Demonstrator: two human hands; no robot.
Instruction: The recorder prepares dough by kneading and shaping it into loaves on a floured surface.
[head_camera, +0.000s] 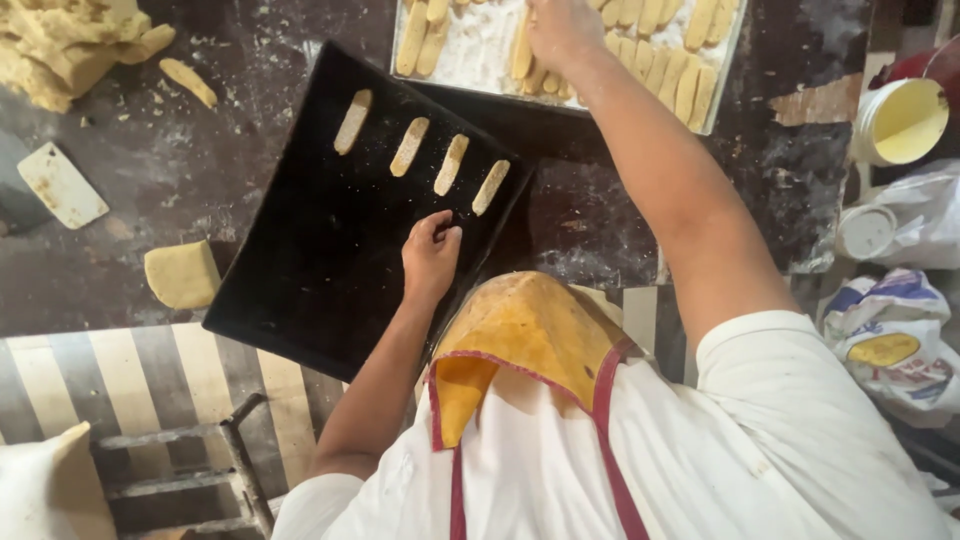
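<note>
A black baking tray (300, 250) lies tilted on the dark floury worktop, with several pale dough sticks (410, 146) in a row along its far side. My left hand (432, 255) rests on the tray near its right edge, fingers curled, just below the rightmost stick (490, 187). My right hand (560, 30) reaches far out over a floured metal tray (480, 50) packed with several dough sticks and closes on one of them. Whether the left hand holds anything I cannot tell.
A heap of dough (60, 45) sits at the top left, with a white scraper (62, 184) and a flat dough piece (182, 274) below it. A yellow-lined bucket (900, 120), a white lid (866, 232) and bags (895, 340) stand at the right. A metal rack (200, 470) is at the lower left.
</note>
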